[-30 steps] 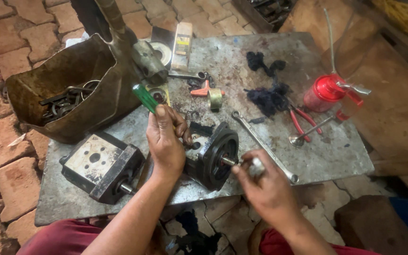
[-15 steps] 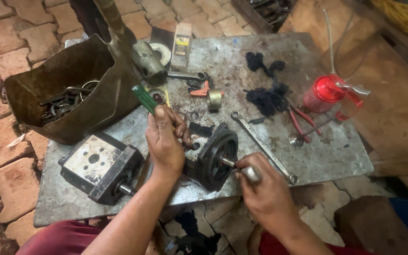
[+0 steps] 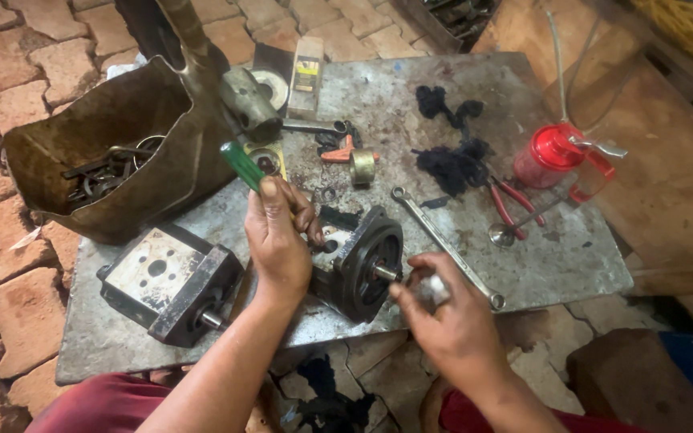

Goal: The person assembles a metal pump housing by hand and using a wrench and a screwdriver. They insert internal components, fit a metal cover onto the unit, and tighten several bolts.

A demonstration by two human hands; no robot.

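Note:
A dark gear pump body [image 3: 362, 261] with a round flange and a short shaft lies near the front edge of the grey metal table [image 3: 539, 265]. My left hand [image 3: 278, 236] grips a green-handled screwdriver [image 3: 242, 164], its tip hidden behind the pump. My right hand [image 3: 451, 317] pinches a small silvery metal piece [image 3: 435, 289] just right of the pump's shaft. A second pump housing [image 3: 170, 281] with a pale bolt-hole face sits to the left.
A cut-open brown container [image 3: 122, 172] holding metal parts stands at the back left. A long spanner [image 3: 443, 244], red-handled pliers [image 3: 511, 204], a red oil can [image 3: 559, 152], black rags [image 3: 451, 160], a brass fitting [image 3: 362, 167] and a cylinder [image 3: 246, 100] lie around. Brick floor surrounds the table.
My right hand has shifted left with the small metal piece, closer to the pump's shaft. My left hand and the screwdriver have stayed in place.

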